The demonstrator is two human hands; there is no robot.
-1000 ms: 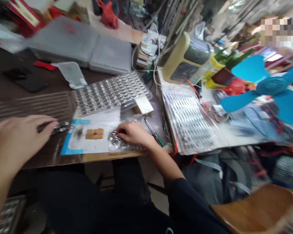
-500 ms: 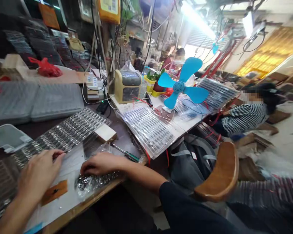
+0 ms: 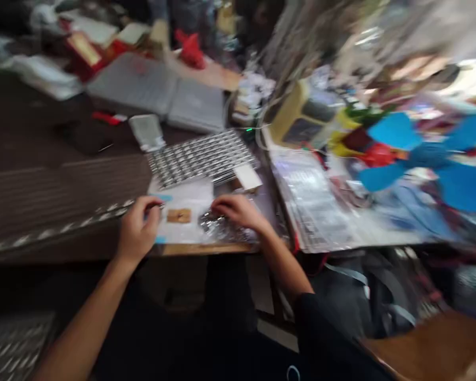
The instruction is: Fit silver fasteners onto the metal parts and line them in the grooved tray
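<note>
My left hand [image 3: 138, 230] is at the left edge of a white sheet [image 3: 186, 193], thumb and forefinger pinched together. A tiny shiny bit shows at their tips, too blurred to name. Beside it on the sheet lies a small brown block [image 3: 179, 215] with a dark spot in its middle. My right hand [image 3: 240, 209] is bent over a clear plastic bag of small shiny metal parts [image 3: 218, 226], its fingertips closed at the heap. What they hold is hidden. Behind both hands lies a tray with rows of metal pieces [image 3: 202, 156].
A white-topped block [image 3: 248, 177] stands behind my right hand. To the right are plastic-covered trays [image 3: 309, 196] and a blue fan [image 3: 428, 156]. Grey trays [image 3: 196, 103] and a yellowish box-shaped device [image 3: 301, 116] stand farther back. At left, a dark tray edge carries metal pieces [image 3: 63, 227].
My view has swung left and downward, with blur. My left hand's thumb and forefinger are now pinched together at the sheet's left edge. My right hand stays at the bag of metal parts.
</note>
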